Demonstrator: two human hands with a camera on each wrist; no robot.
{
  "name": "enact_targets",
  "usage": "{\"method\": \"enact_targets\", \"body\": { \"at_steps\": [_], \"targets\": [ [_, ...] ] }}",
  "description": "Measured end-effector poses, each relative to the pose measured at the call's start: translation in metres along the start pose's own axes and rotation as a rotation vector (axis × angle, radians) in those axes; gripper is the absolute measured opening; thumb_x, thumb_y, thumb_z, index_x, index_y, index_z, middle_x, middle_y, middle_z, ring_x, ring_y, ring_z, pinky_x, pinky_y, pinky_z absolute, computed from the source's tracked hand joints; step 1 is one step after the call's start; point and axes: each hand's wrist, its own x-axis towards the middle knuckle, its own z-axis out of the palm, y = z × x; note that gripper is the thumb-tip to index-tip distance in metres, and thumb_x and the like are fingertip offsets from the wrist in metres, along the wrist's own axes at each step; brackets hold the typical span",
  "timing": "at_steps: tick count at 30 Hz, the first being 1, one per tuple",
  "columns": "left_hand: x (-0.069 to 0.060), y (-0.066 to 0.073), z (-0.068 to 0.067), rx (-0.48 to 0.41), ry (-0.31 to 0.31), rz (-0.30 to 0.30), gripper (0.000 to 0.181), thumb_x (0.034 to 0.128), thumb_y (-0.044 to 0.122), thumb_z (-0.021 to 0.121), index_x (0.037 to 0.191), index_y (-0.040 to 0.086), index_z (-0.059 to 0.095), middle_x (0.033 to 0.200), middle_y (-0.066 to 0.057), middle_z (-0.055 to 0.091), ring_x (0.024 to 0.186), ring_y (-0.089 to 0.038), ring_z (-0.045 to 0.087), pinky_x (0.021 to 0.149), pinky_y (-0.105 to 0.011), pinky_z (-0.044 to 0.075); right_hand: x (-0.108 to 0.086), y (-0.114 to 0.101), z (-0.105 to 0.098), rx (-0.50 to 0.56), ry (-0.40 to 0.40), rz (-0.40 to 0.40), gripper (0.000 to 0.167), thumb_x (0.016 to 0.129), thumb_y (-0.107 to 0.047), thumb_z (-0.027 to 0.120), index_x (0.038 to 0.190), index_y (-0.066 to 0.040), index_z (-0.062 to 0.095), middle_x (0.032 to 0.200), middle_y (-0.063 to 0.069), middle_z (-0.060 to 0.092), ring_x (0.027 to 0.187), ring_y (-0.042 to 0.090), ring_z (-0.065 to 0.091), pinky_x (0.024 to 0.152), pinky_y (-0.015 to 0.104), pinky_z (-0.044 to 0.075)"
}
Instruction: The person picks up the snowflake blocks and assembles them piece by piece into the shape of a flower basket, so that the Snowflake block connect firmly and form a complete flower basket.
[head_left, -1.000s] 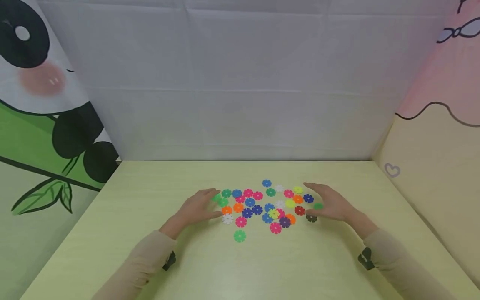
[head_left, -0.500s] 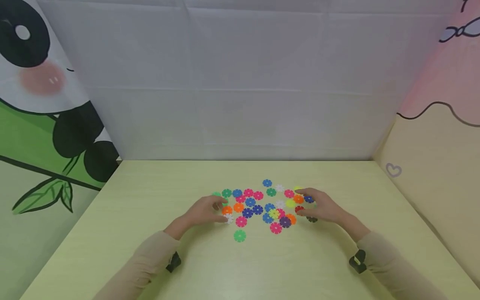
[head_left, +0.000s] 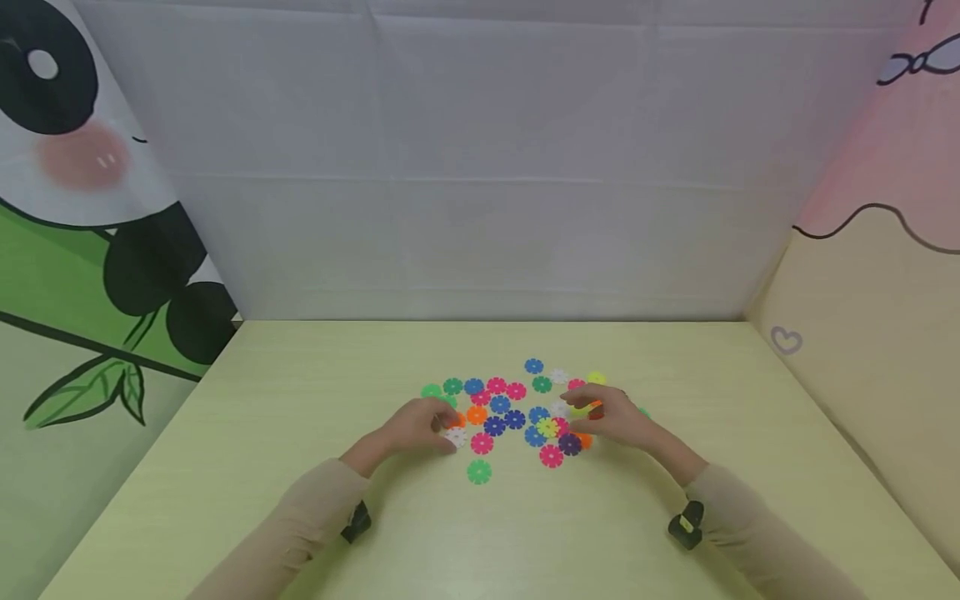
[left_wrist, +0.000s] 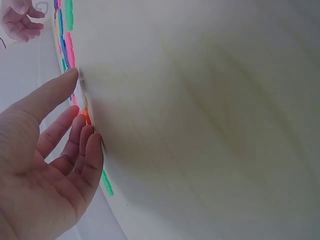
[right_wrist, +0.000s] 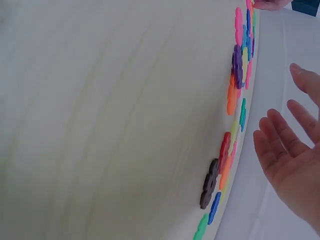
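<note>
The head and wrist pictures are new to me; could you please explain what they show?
There is no robot here, only a person's bare left hand and right hand. The widest picture looks forward and down from the person's head; the other two look from each wrist. Scattered on the pale table lie colourful notched discs, some overlapping. The right hand is loosely open over the discs, holding nothing visible. The left hand is by a white disc, apparently holding nothing; whether it touches the disc, I cannot tell.
</note>
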Motion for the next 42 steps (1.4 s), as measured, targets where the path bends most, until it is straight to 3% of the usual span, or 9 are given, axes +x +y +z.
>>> {"method": "enact_targets", "body": {
  "at_steps": [4, 8, 14, 23, 33, 42],
  "targets": [
    [0.002, 0.000, 0.002, 0.020, 0.001, -0.022, 0.030, 0.0772, 0.014, 0.082, 0.103, 0.005, 0.070, 0.099, -0.005, 0.070, 0.087, -0.016, 0.058, 0.082, -0.032, 0.053, 0.005, -0.003, 0.007, 0.013, 0.006, -0.021, 0.040, 0.087, -0.011, 0.072, 0.122, 0.004, 0.063, 0.115, 0.023, 0.066, 0.103, 0.033, 0.062, 0.079, 0.023, 0.055],
    [0.003, 0.001, 0.004, 0.025, 0.007, -0.045, 0.027, 0.0770, 0.013, 0.083, 0.099, 0.006, 0.069, 0.096, -0.003, 0.069, 0.086, -0.016, 0.058, 0.082, -0.033, 0.054, 0.009, -0.005, 0.012, 0.016, -0.010, -0.023, 0.036, 0.087, -0.010, 0.073, 0.119, 0.004, 0.065, 0.105, 0.019, 0.066, 0.094, 0.024, 0.061, 0.074, 0.019, 0.053],
    [0.005, -0.002, 0.006, 0.017, 0.015, -0.047, 0.026, 0.0774, 0.013, 0.082, 0.097, 0.007, 0.066, 0.094, -0.002, 0.067, 0.086, -0.015, 0.057, 0.081, -0.032, 0.054, 0.017, -0.002, 0.020, -0.035, -0.048, 0.019, 0.035, 0.086, -0.010, 0.075, 0.117, 0.002, 0.067, 0.095, 0.011, 0.066, 0.087, 0.015, 0.059, 0.071, 0.018, 0.051],
    [0.004, -0.007, 0.005, -0.049, -0.003, 0.036, 0.026, 0.0769, 0.007, 0.081, 0.095, 0.005, 0.062, 0.090, -0.005, 0.065, 0.080, -0.013, 0.056, 0.072, -0.023, 0.050, 0.024, 0.001, 0.024, -0.081, -0.085, 0.044, 0.034, 0.082, -0.010, 0.078, 0.113, 0.003, 0.070, 0.094, 0.009, 0.065, 0.084, 0.013, 0.055, 0.071, 0.019, 0.049],
    [0.004, -0.008, 0.006, -0.078, 0.021, 0.078, 0.021, 0.0801, 0.003, 0.076, 0.096, 0.002, 0.063, 0.092, -0.009, 0.066, 0.082, -0.014, 0.060, 0.076, -0.025, 0.054, 0.030, -0.006, 0.028, -0.095, -0.106, 0.161, 0.029, 0.082, -0.008, 0.078, 0.108, -0.003, 0.067, 0.097, 0.006, 0.067, 0.087, 0.014, 0.057, 0.079, 0.027, 0.054],
    [0.008, -0.007, 0.008, -0.183, 0.014, 0.066, 0.016, 0.0847, 0.000, 0.072, 0.098, 0.000, 0.062, 0.094, -0.012, 0.064, 0.083, -0.015, 0.059, 0.073, -0.025, 0.056, 0.031, -0.011, 0.027, -0.093, -0.110, 0.120, 0.024, 0.083, -0.001, 0.076, 0.101, -0.004, 0.060, 0.093, 0.008, 0.065, 0.083, 0.014, 0.057, 0.077, 0.027, 0.056]
  ]
}}
